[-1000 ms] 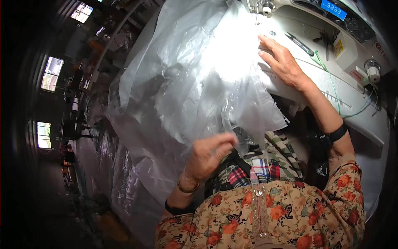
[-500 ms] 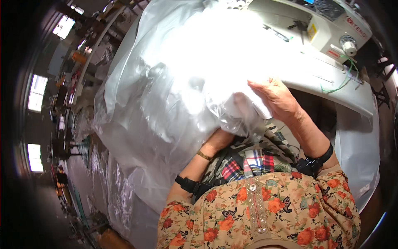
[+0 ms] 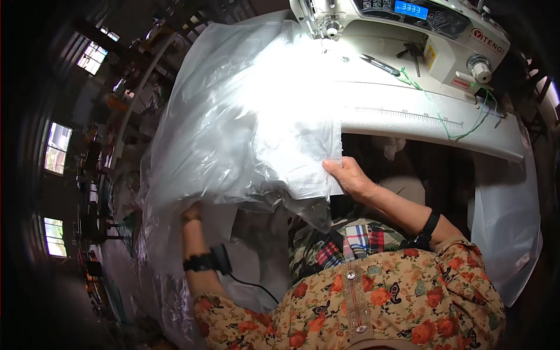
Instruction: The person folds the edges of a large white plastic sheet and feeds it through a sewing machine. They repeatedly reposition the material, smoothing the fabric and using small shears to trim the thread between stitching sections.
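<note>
A large sheet of translucent plastic film (image 3: 216,122) spreads from the sewing machine's bed down toward my lap, crumpled and shiny along its lower edge. Thumb on top, my right hand (image 3: 349,177) pinches the film at its right edge, just in front of the table edge. My left hand (image 3: 191,211) reaches under the film's lower left part. Its fingers are covered by the plastic, so their grip does not show. Glare from the machine's lamp washes out the upper middle of the film.
The white sewing machine (image 3: 431,23) stands at the back right, its needle area (image 3: 331,32) beside the film's top. Small thread snips (image 3: 380,65) and a loose green thread (image 3: 431,105) lie on the bed. More plastic (image 3: 504,216) hangs at the right.
My left hand has moved left and slipped beneath the film. My right hand has come left and lower, now at the film's edge. The bunched plastic has been spread flatter.
</note>
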`<state>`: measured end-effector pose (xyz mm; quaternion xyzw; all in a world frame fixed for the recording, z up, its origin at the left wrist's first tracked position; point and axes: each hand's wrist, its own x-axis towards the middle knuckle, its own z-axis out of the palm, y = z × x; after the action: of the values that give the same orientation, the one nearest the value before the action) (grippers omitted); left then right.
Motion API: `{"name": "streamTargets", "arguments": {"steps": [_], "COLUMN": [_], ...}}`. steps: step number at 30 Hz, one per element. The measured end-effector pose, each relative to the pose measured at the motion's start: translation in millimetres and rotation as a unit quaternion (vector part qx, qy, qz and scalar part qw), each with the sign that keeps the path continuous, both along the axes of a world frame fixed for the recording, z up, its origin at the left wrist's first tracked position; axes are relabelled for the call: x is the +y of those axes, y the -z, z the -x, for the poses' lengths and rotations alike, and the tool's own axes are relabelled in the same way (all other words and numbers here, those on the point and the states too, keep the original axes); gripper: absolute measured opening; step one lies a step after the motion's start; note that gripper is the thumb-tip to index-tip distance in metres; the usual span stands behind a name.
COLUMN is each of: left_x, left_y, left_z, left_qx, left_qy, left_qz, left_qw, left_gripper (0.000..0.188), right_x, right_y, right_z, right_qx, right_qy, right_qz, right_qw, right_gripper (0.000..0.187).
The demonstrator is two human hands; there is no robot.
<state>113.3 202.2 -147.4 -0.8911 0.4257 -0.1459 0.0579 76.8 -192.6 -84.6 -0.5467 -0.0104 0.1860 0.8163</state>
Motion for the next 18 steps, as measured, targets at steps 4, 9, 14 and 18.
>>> {"name": "streamTargets", "arguments": {"steps": [4,9,14,18], "left_x": [-100.3,-222.9,-254.2,-221.9], "left_y": [-52.7,-213.5,-217.3,-154.7], "left_z": [28.1,110.3,75.7,67.2], "left_qx": [0.26,0.412,0.094,0.154], "left_qy": [-0.096,0.152,0.068,-0.087], "left_qz": [0.012,0.164,0.274,0.177], "left_qw": [0.961,0.883,0.955,0.968], "left_gripper": [0.032,0.019,0.036,0.052], "right_x": [-16.7,0.0,19.5,2.2], "right_y": [2.0,-9.7,22.4,-10.6], "right_z": [-3.6,-5.0,-8.3,10.3], "right_qx": [-0.022,-0.073,-0.209,-0.096], "right_qy": [0.027,0.033,0.074,0.082], "right_qz": [0.076,0.115,0.058,0.045], "right_qw": [0.996,0.99,0.973,0.991], "right_gripper": [0.032,0.04,0.03,0.027]}}
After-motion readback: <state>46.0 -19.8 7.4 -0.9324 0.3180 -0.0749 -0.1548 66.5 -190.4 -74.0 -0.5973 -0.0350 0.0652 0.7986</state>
